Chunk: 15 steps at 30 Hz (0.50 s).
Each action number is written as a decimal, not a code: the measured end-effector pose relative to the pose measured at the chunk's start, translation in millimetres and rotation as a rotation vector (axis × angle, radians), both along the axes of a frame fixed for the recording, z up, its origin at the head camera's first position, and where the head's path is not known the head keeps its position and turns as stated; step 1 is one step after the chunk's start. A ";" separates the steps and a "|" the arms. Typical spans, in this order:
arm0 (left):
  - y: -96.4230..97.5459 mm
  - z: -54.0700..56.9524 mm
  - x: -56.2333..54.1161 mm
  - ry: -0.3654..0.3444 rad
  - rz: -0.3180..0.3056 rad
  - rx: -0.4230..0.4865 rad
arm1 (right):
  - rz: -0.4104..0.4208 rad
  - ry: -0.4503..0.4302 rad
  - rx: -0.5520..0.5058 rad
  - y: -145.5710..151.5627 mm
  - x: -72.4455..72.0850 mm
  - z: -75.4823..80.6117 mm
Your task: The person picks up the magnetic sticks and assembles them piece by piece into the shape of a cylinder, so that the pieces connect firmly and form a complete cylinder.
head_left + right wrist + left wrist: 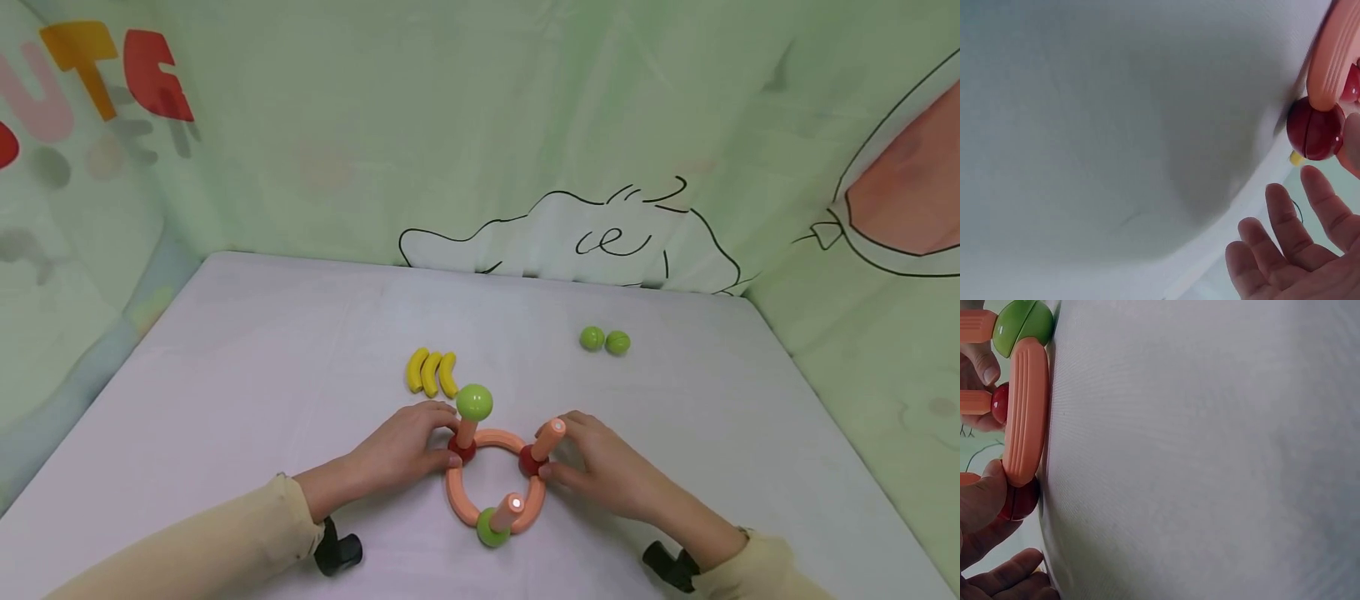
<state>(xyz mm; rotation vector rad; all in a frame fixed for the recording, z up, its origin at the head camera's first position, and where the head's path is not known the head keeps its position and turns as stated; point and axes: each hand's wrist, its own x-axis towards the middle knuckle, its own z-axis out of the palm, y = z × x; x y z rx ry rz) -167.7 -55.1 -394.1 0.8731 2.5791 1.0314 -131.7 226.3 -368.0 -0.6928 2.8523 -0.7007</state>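
Observation:
A ring of curved orange rods (460,496) joined by balls lies on the table, with three straight rods standing up from the balls. My left hand (397,446) pinches the left red ball (1022,499) between thumb and index finger; the rod above it carries a green ball (475,402). At the right red ball (1316,130), my right hand (607,467) has its thumb at the ball's side. Its other fingers (1282,215) spread out loosely, behind the upright rod (548,439) in the head view. Nearest me is a green joint ball (491,531).
Three yellow curved pieces (430,372) lie side by side behind the left hand. Two green balls (604,340) sit together farther back on the right. The pale table (262,350) ends at a printed green cloth wall (450,125).

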 end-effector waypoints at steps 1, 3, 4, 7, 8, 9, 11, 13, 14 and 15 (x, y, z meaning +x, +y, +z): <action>0.1 0.1 0.0 -0.001 0.000 -0.001 | 0.007 0.005 -0.001 0.1 0.2 -0.4; 0.3 0.2 0.2 -0.004 0.002 0.000 | 0.021 0.019 -0.001 0.0 0.3 -1.8; 0.4 0.4 0.2 -0.004 0.002 0.000 | 0.026 0.025 0.000 -0.1 0.3 -2.4; 0.7 0.7 0.3 -0.002 0.001 0.001 | 0.034 0.041 0.000 -0.4 0.2 -3.6; 0.7 0.7 0.2 -0.001 0.002 0.000 | 0.040 0.046 -0.003 -0.5 0.1 -3.8; 0.7 0.8 0.2 0.001 0.001 -0.002 | 0.044 0.049 -0.005 -0.5 0.0 -4.0; 0.6 0.8 0.3 0.004 -0.001 -0.002 | 0.048 0.053 -0.004 -0.5 -0.2 -4.1; 0.3 0.8 0.3 0.009 -0.003 -0.003 | 0.050 0.053 -0.005 -0.4 -0.3 -4.2; 0.1 0.8 0.4 0.010 -0.004 -0.003 | 0.050 0.054 -0.005 -0.4 -0.4 -4.2; -0.1 0.9 0.4 0.010 -0.004 -0.003 | 0.048 0.053 -0.004 -0.2 -0.4 -4.3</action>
